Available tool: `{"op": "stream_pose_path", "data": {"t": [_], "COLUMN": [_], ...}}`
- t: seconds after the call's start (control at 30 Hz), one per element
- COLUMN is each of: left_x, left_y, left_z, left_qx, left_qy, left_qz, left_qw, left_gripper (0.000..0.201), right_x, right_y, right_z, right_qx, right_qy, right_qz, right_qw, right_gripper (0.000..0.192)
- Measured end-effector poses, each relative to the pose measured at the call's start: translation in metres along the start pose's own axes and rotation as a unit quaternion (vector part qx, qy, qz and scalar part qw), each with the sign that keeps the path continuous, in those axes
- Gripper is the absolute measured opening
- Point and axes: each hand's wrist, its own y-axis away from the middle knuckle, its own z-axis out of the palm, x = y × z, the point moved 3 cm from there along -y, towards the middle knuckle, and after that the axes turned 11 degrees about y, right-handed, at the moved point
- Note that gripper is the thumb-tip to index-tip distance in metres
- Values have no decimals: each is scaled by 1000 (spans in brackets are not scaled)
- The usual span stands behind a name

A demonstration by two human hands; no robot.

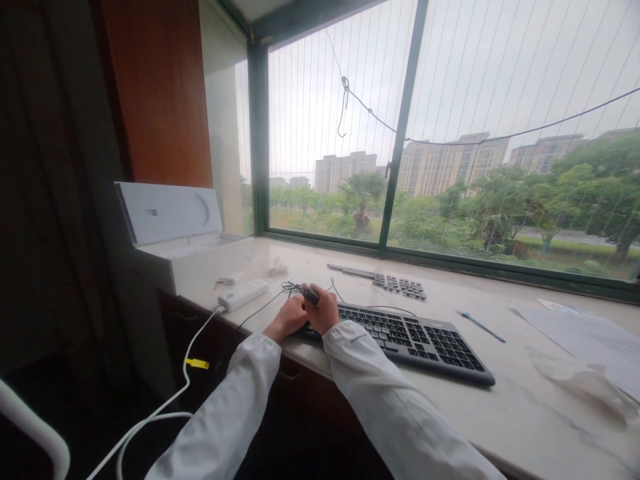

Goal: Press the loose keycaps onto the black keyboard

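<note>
A black keyboard [420, 343] lies along the counter's front edge, with many keycaps off and dark key sockets showing. Over its left end, my right hand [324, 310] is closed around a tool with a short black handle [310, 294]; the working end is hidden. Close against it, my left hand [289, 319] has its fingers curled in, and what they grip is out of sight. Just behind my hands sits a bundled black cable [290, 287]. Loose keycaps [400, 287] lie in rows behind the keyboard, beside a long dark strip of keys [350, 271].
To the left are a white power strip [244, 293] with a trailing white cord and an open white box [200, 257]. A blue pen [483, 327], papers [583, 337] and crumpled translucent wrapping [583, 380] lie right. Behind the counter [450, 413] is a window.
</note>
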Motion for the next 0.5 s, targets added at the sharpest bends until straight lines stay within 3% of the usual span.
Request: {"op": "stream_pose_path", "data": {"t": [0.13, 0.33, 0.5], "left_x": [13, 17, 15], "left_y": [3, 6, 7], "left_z": [-1, -3, -3], "left_qx": [10, 18, 19], "left_qy": [-15, -13, 0], "left_qz": [19, 26, 30], "left_qw": [1000, 999, 999], "left_gripper": [17, 24, 35], "right_x": [9, 29, 65], "right_y": [-4, -10, -8], "right_z": [-8, -16, -50], "right_qx": [-15, -162, -211], "right_qy": [107, 281, 362], "right_qz": [47, 54, 10], "right_qw": [993, 945, 908], "right_gripper": [40, 34, 30]}}
